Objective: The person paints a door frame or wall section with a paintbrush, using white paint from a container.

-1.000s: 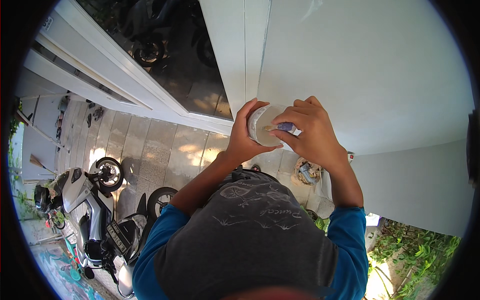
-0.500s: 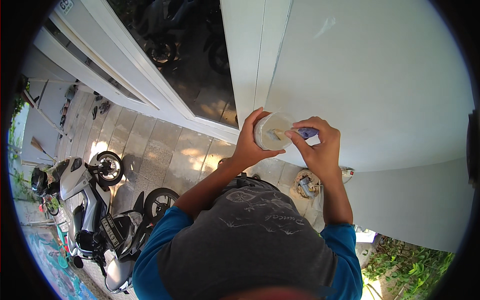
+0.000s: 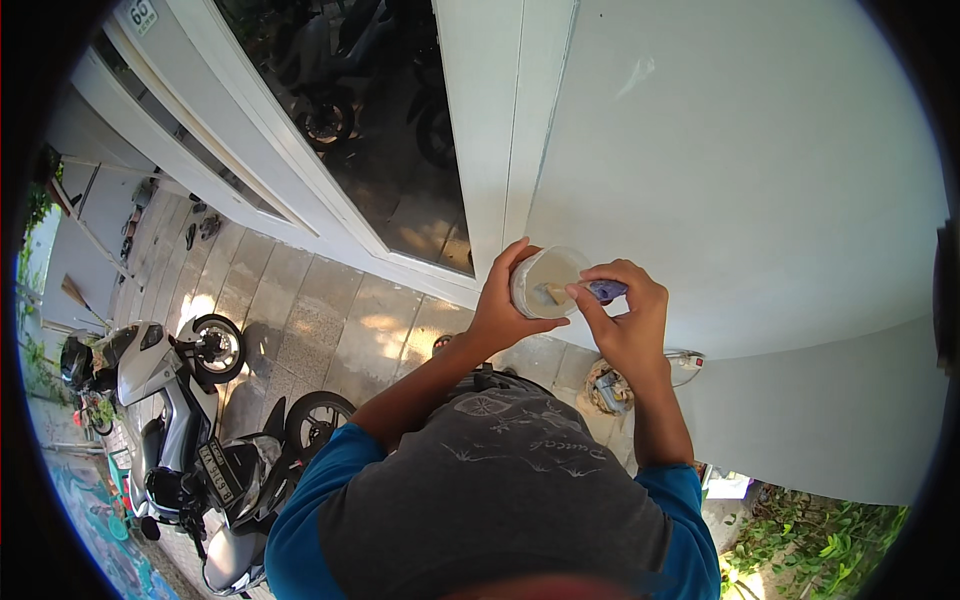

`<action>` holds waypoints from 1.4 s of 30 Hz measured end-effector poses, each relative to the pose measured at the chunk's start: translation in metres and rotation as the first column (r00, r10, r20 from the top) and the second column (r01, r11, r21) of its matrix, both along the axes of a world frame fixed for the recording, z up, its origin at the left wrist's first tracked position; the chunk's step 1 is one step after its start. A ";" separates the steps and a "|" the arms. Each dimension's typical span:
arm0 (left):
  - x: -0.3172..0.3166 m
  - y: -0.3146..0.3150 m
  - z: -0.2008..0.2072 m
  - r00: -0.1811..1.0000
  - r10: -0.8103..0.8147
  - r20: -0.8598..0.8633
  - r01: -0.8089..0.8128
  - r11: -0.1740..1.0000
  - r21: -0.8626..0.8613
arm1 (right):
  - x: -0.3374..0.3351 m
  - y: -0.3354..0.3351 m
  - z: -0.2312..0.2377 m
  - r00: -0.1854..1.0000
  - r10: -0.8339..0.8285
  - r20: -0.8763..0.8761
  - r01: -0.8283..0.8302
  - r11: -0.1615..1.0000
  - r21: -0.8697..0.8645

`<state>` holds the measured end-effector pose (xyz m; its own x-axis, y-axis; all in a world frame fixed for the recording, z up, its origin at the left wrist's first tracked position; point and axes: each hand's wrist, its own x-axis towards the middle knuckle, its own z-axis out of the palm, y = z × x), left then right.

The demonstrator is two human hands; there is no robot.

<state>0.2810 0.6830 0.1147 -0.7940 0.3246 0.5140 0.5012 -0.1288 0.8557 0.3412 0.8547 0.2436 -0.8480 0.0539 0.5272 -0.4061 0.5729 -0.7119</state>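
A translucent plastic tub (image 3: 535,270) is gripped by my left hand (image 3: 500,305), its thumb along the near side and its fingers round the far side. Pale whitish material coats the inside of the tub. My right hand (image 3: 630,310) pinches the purple handle of what looks like a paintbrush (image 3: 606,290). The brush's pale lower end slants down into the tub, close to its inner wall. Both hands are held in front of my chest, close to the grey-white wall (image 3: 760,190).
Left of the wall is a dark glass door (image 3: 380,150) in a white frame. Two motorbikes (image 3: 165,390) stand on the paved floor (image 3: 330,330) at left. Beneath my right forearm sits a round container (image 3: 608,388) with items in it. Green plants (image 3: 820,530) grow at lower right.
Both hands, with the tub and brush, have shifted slightly down in view. The right hand has moved a little left, and the brush stays inside the tub.
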 end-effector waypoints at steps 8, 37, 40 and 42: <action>0.000 0.003 -0.001 1.000 0.006 0.001 -0.006 1.000 -0.003 | 0.001 -0.003 0.002 1.000 0.004 0.028 -0.003 0.999 -0.032; -0.005 -0.001 -0.003 0.998 0.063 0.007 -0.063 0.998 -0.026 | -0.014 -0.005 -0.004 0.996 0.083 -0.016 -0.084 0.995 -0.056; -0.005 0.000 -0.006 0.998 0.055 0.018 -0.055 0.998 -0.009 | -0.012 -0.005 -0.002 0.990 0.138 0.017 -0.135 0.984 -0.117; -0.004 0.000 -0.007 0.998 0.048 0.032 -0.047 0.999 -0.016 | -0.011 -0.005 -0.004 0.992 0.117 0.048 -0.111 0.986 -0.124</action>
<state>0.2772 0.6827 0.1078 -0.8251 0.2934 0.4828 0.4781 -0.0927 0.8734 0.3300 0.8496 0.2401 -0.8797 0.0159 0.4753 -0.4223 0.4335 -0.7961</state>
